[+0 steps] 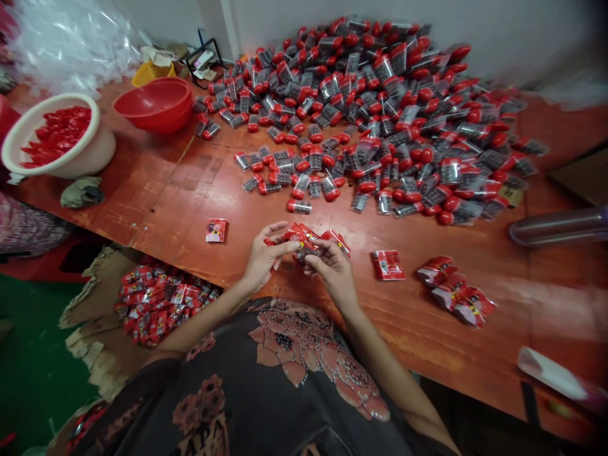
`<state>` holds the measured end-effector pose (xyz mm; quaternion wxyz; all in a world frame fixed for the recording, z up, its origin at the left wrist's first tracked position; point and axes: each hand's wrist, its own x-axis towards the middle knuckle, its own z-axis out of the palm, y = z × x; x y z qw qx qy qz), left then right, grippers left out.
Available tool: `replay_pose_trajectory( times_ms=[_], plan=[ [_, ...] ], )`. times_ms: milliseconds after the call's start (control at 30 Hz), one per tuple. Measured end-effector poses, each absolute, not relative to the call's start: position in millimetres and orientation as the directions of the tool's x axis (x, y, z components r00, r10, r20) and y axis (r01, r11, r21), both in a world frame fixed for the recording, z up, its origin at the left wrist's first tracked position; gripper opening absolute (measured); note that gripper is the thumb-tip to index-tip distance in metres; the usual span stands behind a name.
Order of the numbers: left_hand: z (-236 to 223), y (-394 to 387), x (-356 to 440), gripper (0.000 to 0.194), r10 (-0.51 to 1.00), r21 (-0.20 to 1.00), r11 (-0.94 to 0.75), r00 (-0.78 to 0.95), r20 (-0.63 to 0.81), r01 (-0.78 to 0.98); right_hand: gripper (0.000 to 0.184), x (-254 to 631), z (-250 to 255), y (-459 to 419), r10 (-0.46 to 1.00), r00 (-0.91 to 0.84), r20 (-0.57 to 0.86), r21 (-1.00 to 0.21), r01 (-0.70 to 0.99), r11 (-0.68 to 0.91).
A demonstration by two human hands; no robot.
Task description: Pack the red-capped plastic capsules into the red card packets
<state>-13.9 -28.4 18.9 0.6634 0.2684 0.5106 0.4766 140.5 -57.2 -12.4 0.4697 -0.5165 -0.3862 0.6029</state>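
Note:
My left hand [266,254] is closed on a small red printed packet [304,233], its thumb lying along the near side. My right hand [334,267] pinches the same packet from the right, fingers and thumb curled in. Something dark and shiny shows below it between the hands, too small to make out. Another red packet [338,240] lies just behind my right fingers. To the left a single flat red packet [216,230] rests on the table, and another flat packet [388,265] lies to the right of my right hand.
A large heap of clear red-capped tubes [332,114] covers the table's back. Further right are several red packets [456,288] and a clear cylinder [560,227]. At left stand a white basin [97,149] and red bowls [156,104]; below, a carton [90,316] holds many packets.

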Motion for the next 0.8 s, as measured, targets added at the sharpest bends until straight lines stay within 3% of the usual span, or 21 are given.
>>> replay_pose_trajectory(
  times_ms=[167,333,467,567,633,700,800],
  plan=[
    [17.5,-35.8,-9.4,0.052,0.904,0.845,0.419,0.067,-0.422,-0.331,0.047,137.8,-13.0,-62.4,0.954,-0.072,-0.293,-0.936,-0.182,-0.301],
    [7.5,-38.3,-13.8,0.048,0.897,0.842,0.436,0.079,-0.435,-0.317,0.033,138.8,-18.2,-66.5,0.967,-0.05,-0.249,-0.963,-0.091,-0.253],
    [-1.9,-31.1,-21.9,0.045,0.891,0.836,0.449,0.09,-0.445,-0.315,0.023,154.6,-22.4,-62.8,0.986,-0.065,-0.156,-0.973,0.182,-0.142],
    [-7.3,-17.9,-31.5,0.038,0.881,0.78,0.428,0.018,-0.473,-0.457,0.024,172.5,-24.1,-58.4,0.998,0.003,-0.055,-0.875,0.481,-0.05],
    [-9.4,-10.1,-35.3,0.029,0.858,0.697,0.442,0.04,-0.512,-0.564,0.032,176.5,-22.8,-56.6,0.998,0.065,-0.002,-0.805,0.591,-0.04],
    [-10.2,-6.0,-33.3,0.021,0.846,0.622,0.457,0.095,-0.524,-0.635,0.034,168.5,-19.7,-55.6,0.996,0.076,0.043,-0.803,0.596,-0.011],
    [-9.5,-6.8,-21.0,0.019,0.868,0.585,0.425,0.128,-0.479,-0.691,0.029,138.3,-16.7,-52.2,0.999,-0.044,-0.007,-0.923,0.384,0.01]
  ],
)
